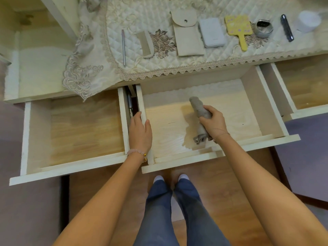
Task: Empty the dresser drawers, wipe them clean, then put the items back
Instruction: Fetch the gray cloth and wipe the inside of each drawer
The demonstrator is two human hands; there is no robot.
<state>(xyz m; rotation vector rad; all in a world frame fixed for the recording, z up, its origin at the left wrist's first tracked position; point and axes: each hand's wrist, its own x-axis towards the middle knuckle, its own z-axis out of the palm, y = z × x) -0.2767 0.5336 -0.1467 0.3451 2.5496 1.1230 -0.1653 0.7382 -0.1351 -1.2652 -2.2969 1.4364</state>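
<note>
the quilted cover [195,55] is lying across the dresser top, its lace trim hanging over the front edge. three drawers are standing pulled out below it: the left drawer [85,128], the middle drawer [168,121] and the right drawer [305,86]. the left hand [140,134] is clasping the middle drawer's left wall toward its front corner, with the fingers curling over the outer side and the thumb lying inside. the right hand [213,121] is wrapping its fingers tightly round a rolled grey cloth [197,105], which is sitting inside the middle drawer, toward its front edge; whether it is pressing on the floor i cannot tell. on the cover a beige pouch [188,38], a white box [212,31], a yellow hand mirror [237,26], a comb [146,45], a white jar [309,20] at the right edge, a silver tin [264,28], a pen [123,47] and a dark stick [287,27] are lying apart in a row.
</note>
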